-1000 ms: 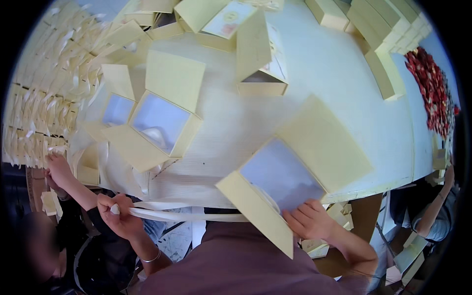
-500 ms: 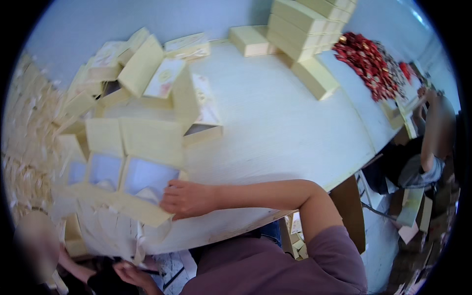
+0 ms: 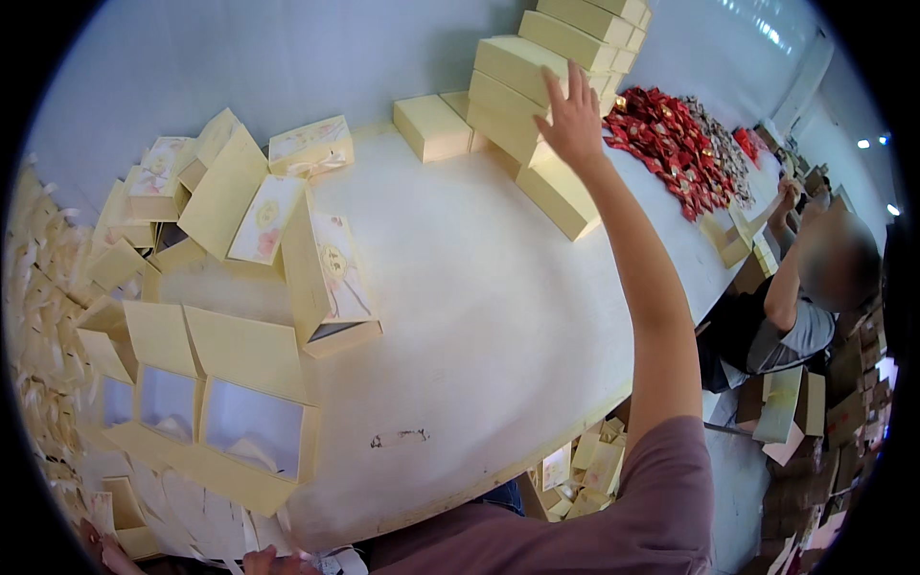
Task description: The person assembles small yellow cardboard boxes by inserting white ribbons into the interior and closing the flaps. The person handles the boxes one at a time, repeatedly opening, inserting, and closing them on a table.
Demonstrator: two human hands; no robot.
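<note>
My right hand (image 3: 573, 120) reaches to the far side with its fingers spread and nothing in them. It is over a stack of closed cream boxes (image 3: 513, 67); whether the fingertips touch the boxes cannot be told. At the lower edge, what appears to be my left hand (image 3: 268, 562) is mostly cut off, close to hanging white ribbons (image 3: 251, 529). Its finger pose is unclear. On the left, an open cream box (image 3: 305, 446) with a white lining stands beside another open box (image 3: 165, 335), their lids raised.
Floral-topped boxes (image 3: 340, 268) crowd the table's left side. Red packets (image 3: 661, 144) are heaped at the back right. A co-worker (image 3: 791, 316) is at the right, and another person's hand (image 3: 94, 539) shows at lower left. Below the table edge is a carton of boxes (image 3: 585, 470).
My right hand has left the open box's corner at the left front and swung up and right to the stack, its fingers opening out. The view has shifted too.
</note>
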